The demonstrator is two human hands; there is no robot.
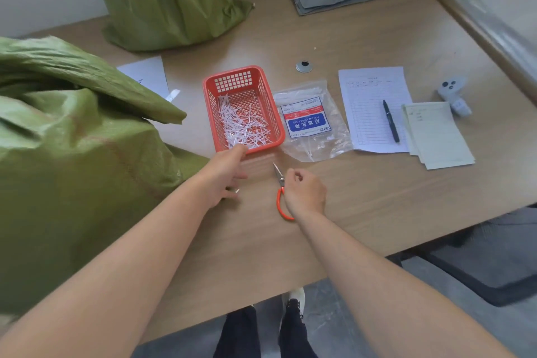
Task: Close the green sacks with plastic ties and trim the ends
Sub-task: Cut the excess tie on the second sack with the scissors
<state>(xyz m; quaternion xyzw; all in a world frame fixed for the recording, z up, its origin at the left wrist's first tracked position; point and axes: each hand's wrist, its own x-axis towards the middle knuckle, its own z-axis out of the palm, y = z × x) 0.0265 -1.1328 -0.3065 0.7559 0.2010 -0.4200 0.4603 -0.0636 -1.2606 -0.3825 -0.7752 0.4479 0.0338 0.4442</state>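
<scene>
Head cam, looking down at the table (334,229): the red basket (271,107) has a heap of white tie offcuts (241,125) in it, mostly toward the near end. Right next to it on the right is a clear bag of ties (311,122). Its blue-and-red label is upside down from where I stand, but it reads "NYLON CABLE TIE" under some Chinese characters. My left hand (226,174) has its thumb on the basket's near rim with the fingers curled in front of the wall. Honestly can't tell if it's really gripping. There's a tiny white bit by my fingertips too, can't make out what. My right hand (305,193) is curled over the orange handle of the scissors (280,183), which lie flat on the table with the blades together and pointing at the basket. The near sack (72,154) slumps on the table just left of my left forearm, top flap folded over. The far sack (162,0) stands at the back, well away from both hands. Past the ties there's a lined form (366,90) with a pen (390,122) on it, print too small to read.
</scene>
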